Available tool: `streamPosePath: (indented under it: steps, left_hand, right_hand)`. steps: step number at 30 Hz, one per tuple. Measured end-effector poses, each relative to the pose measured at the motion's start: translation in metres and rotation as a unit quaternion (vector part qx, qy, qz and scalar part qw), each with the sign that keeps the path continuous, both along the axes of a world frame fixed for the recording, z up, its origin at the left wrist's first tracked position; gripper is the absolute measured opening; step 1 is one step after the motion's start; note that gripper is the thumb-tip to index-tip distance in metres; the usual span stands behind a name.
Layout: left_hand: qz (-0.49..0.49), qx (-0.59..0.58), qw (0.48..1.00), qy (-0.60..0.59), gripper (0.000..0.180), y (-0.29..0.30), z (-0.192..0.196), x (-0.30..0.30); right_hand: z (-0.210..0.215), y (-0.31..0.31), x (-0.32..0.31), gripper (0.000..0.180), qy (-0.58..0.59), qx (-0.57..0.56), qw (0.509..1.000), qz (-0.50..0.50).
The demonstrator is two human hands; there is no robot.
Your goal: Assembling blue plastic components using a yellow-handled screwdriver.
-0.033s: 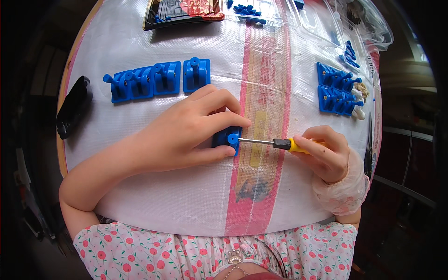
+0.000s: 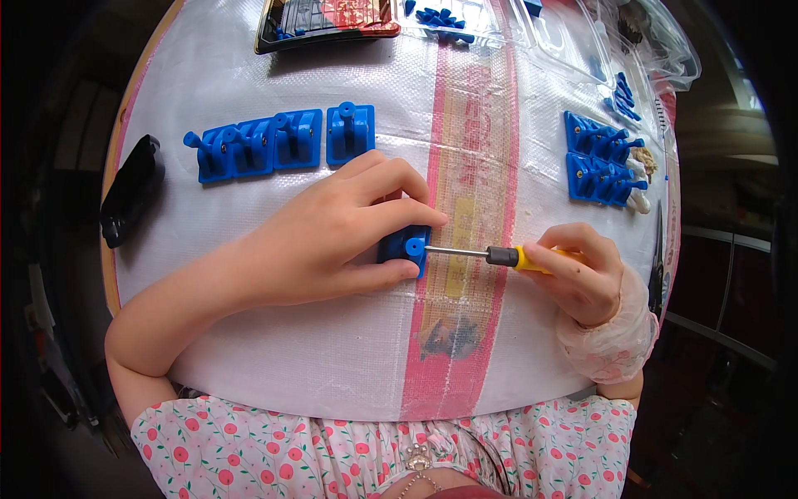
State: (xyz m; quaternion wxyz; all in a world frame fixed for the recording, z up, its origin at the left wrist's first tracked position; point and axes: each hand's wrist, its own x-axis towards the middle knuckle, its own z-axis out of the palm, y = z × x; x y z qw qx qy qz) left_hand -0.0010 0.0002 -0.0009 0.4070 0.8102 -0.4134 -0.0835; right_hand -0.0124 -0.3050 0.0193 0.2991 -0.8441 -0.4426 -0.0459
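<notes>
Blue plastic part held down and met by a screwdriver tip

Blue plastic part (image 2: 406, 248) sits on the white woven sheet (image 2: 332, 349) that covers the round table (image 2: 112, 274), right at the left edge of the sheet's pink and yellow stripe (image 2: 470, 166), which serves as the landmark. Far to the left of the stripe, a black device (image 2: 129, 191) lies at the table's rim. Closer to the stripe, and farther from the person, a row of blue parts (image 2: 278, 141) rests flat. The left hand (image 2: 332, 229) reaches in from the left, its grip pinched on the blue plastic part with fingers above and thumb below. Across the stripe runs the metal shaft of a yellow-handled screwdriver (image 2: 499, 254), tip touching the part's right face. Right of the stripe, the right hand (image 2: 582, 279) has its grip wrapped round the handle. Beyond it, a cluster of blue parts (image 2: 603, 162) lies well right of the stripe. At the stripe's far end stand a dark tray (image 2: 328, 21) and a clear plastic tray (image 2: 582, 41).
</notes>
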Motion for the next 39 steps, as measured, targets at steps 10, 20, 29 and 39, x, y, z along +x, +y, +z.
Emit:
streamPosePath:
  steps: [10, 20, 29, 39]
  left_hand:
    - [-0.003, -0.007, 1.0, -0.008, 0.046, 0.0, -0.001, 0.001]
    - [0.0, -0.003, 1.0, -0.002, 0.045, 0.0, -0.001, 0.0]
    - [-0.001, -0.002, 1.0, -0.001, 0.045, 0.0, 0.0, 0.0]
    - [0.0, -0.002, 1.0, -0.006, 0.046, 0.001, -0.001, 0.0]
  right_hand:
    - [-0.003, 0.002, 0.001, 0.033, -0.082, 0.015, 0.996, 0.025]
    - [-0.004, 0.002, -0.002, 0.035, -0.019, 0.029, 0.999, -0.032]
    - [0.0, -0.002, 0.001, 0.035, -0.013, 0.007, 0.999, -0.04]
    - [0.007, -0.004, 0.001, 0.033, 0.093, 0.013, 0.995, -0.016]
